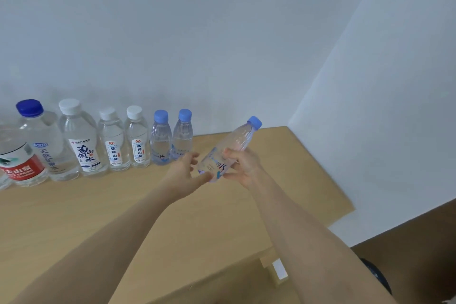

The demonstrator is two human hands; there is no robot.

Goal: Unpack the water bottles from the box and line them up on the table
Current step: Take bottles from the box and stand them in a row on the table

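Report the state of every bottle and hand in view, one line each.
Held bottle: capped, tilted, off the table.
Right hand: fingers curled round the held bottle.
Left hand: open, fingers straight, at the held bottle's base.
Light-blue-capped pair: upright, capped, on the table.
Three white-capped bottles: upright, capped.
Dark-blue-capped bottle: upright, capped.
Red-label bottle: upright, cap out of view.

Plain indoor room, bare white walls (pixel 222 32), light wooden table (pixel 74 217) in corner
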